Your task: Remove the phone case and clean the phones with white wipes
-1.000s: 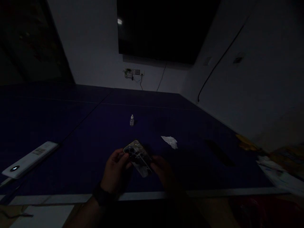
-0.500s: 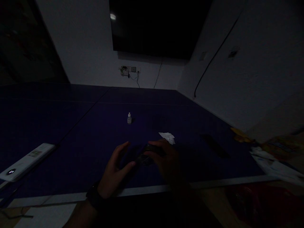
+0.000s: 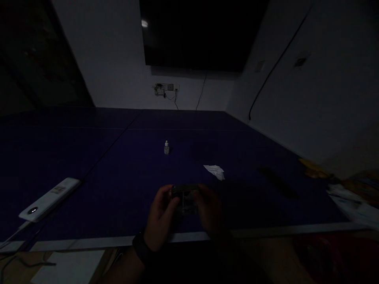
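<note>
Beyond both hands (image 3: 159, 217), upright bottle (image 3: 166, 149)

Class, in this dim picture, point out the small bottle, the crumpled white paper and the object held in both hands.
Small bottle (image 3: 166, 150): head view, on its body below the cap.
Crumpled white paper (image 3: 216, 171): head view, mid-sheet.
Held object (image 3: 188, 198): head view, on its dark face.

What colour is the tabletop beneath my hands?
The tabletop looks dark blue-purple in this dim light, seen in the head view.
</note>
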### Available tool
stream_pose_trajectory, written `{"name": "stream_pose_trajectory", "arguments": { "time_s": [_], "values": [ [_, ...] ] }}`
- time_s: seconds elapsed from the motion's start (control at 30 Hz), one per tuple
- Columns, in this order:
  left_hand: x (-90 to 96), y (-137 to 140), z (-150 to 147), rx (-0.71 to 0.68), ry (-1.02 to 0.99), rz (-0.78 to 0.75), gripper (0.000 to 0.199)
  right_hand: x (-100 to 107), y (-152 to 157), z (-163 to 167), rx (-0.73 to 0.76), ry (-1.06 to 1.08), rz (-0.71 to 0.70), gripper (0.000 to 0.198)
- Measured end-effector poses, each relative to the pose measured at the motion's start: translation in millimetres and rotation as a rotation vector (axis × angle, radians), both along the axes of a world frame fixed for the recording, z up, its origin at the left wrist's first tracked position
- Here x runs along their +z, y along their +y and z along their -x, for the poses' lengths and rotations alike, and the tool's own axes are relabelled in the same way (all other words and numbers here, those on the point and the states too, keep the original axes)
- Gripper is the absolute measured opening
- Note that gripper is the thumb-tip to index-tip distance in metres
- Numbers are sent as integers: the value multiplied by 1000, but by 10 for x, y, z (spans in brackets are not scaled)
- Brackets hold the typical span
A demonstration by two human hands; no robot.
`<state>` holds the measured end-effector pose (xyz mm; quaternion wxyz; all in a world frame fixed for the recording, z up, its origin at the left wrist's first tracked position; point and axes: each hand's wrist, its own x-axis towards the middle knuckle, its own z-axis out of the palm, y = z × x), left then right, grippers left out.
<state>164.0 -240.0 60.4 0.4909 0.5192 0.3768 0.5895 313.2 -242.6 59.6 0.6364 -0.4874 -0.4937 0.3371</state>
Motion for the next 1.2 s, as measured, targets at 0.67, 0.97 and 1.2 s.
{"name": "stream_pose_trajectory", "arguments": {
  "time_s": [0.67,0.97,1.2],
  "values": [
    [17,-130,-113,83,60,-57,32,-140,-91,279,-151,-53,-146,48],
    [74,-58,-59,70,26,-48,32,-87,-47,172,-25,-134,-167,36],
    [196,178,-9,80,-419,169,40,-213,2,-70,199,-250,82,29]
  ]
}}
